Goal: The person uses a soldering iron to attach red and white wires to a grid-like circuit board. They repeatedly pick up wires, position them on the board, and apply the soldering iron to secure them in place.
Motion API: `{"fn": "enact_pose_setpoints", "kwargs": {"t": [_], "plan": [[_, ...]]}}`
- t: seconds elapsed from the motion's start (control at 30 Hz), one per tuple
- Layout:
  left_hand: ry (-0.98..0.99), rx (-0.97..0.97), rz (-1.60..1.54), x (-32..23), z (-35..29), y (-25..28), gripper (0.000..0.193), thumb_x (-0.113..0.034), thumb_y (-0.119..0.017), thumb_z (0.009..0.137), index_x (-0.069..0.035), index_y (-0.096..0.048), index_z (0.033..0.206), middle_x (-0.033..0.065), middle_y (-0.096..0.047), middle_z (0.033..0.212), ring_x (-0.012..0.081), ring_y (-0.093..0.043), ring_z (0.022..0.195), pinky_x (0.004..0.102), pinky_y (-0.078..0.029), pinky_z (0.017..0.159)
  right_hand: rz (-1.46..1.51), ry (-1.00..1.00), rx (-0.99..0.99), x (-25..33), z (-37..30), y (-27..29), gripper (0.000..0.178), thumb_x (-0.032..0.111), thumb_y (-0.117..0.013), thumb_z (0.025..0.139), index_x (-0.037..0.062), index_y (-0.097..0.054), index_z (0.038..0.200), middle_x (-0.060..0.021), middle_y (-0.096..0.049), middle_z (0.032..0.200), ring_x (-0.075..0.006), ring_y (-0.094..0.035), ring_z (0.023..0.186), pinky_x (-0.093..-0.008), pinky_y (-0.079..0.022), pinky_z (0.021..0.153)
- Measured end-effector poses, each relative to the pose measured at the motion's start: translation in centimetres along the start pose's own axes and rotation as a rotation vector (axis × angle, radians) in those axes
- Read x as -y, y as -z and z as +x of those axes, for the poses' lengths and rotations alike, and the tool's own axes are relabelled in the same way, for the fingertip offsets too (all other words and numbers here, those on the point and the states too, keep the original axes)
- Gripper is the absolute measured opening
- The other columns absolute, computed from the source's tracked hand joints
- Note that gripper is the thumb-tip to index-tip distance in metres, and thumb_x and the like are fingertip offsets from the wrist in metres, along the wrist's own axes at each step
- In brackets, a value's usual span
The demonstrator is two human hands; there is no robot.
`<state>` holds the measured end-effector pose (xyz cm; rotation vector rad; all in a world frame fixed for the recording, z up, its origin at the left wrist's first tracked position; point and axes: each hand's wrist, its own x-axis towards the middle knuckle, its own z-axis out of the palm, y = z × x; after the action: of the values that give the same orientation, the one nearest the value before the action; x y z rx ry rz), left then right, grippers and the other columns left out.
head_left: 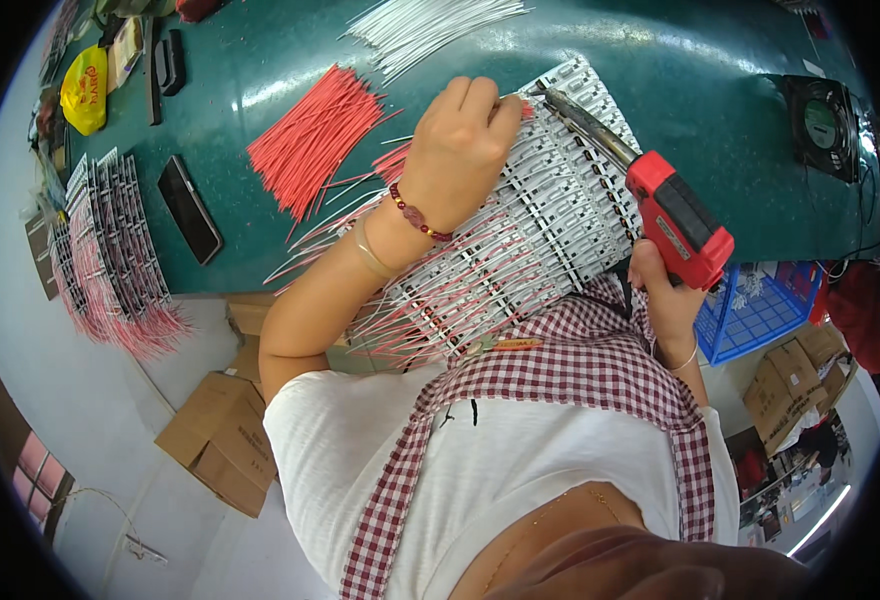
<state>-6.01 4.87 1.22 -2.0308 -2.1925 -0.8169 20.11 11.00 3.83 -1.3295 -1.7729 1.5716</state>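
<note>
My left hand (460,140) is closed with its fingertips pinched together over the far part of a white circuit board panel (560,225). Short red wire ends show at its fingertips, and more red wires (392,160) stick out behind the wrist. In my right hand (668,305) is a red and black soldering gun (680,220), gripped at its lower end. Its metal tip points left, close to the left fingertips at the panel's far side. Rows of small boards make up the panel, with many red and white wires trailing off its near left side.
A red wire bundle (315,135) and a white wire bundle (430,30) lie on the green table (250,245). Left are a phone (190,210), wired panels (115,240) and a yellow bag (84,90). Right are a black fan (820,125) and a blue basket (745,325). Cardboard boxes (225,435) stand below.
</note>
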Motion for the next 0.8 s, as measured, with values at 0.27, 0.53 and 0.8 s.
{"fn": "enact_pose_setpoints", "kwargs": {"t": [0.27,0.53,0.8], "plan": [[-0.005,-0.002,0.012,0.1,-0.1,-0.2,0.026,0.005,-0.058,0.068,-0.002,-0.065,0.093,0.0079,-0.047,0.076,0.0228,-0.050,0.070,0.0333,-0.044,0.062,-0.002,-0.054,0.031,0.4,0.2,-0.3,0.025,0.010,-0.076,0.076,0.0007,-0.064,0.096,-0.0049,-0.065,0.091,-0.0114,-0.060,0.079,-0.0269,-0.048,0.070],[-0.006,0.015,0.021,-0.1,-0.1,-0.3,0.025,0.004,-0.057,0.069,-0.001,-0.065,0.092,0.0082,-0.049,0.077,0.0236,-0.051,0.072,0.0338,-0.045,0.063,-0.002,0.017,0.009,-0.2,-0.4,0.1,0.025,0.010,-0.074,0.079,0.0018,-0.064,0.100,-0.0037,-0.065,0.091,-0.0110,-0.060,0.078,-0.0270,-0.048,0.070],[-0.048,0.016,0.098,-0.2,0.1,-0.1,0.024,0.001,-0.056,0.071,-0.003,-0.064,0.093,0.0072,-0.049,0.079,0.0232,-0.051,0.074,0.0345,-0.042,0.065,-0.049,0.129,0.038,-0.7,-0.9,0.5,0.023,0.002,-0.056,0.089,-0.0076,-0.053,0.110,-0.0045,-0.054,0.066,-0.0102,-0.049,0.053,-0.0246,-0.041,0.051]]}}
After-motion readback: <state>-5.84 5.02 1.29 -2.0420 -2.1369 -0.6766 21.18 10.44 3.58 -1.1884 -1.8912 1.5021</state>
